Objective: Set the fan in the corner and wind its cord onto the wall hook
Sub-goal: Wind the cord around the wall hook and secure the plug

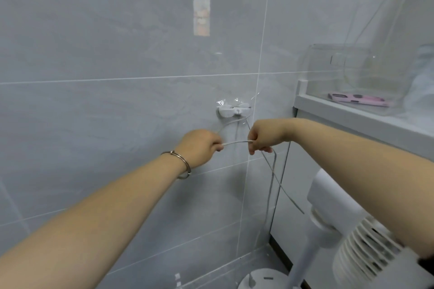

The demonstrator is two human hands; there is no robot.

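Your left hand (199, 146) and right hand (265, 135) each pinch the thin white cord (72, 142), stretched between them just below the wall hook (233, 111). The white fan (366, 248) stands near right, by the corner.

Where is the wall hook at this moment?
In the head view, the wall hook is on the tiled wall, just above the left hand and right hand.

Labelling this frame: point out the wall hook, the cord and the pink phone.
white plastic wall hook (226, 112): head view, left lobe.
thin grey cord (237, 142): head view, arched horizontal stretch.
flat pink phone (359, 100): head view, its middle.
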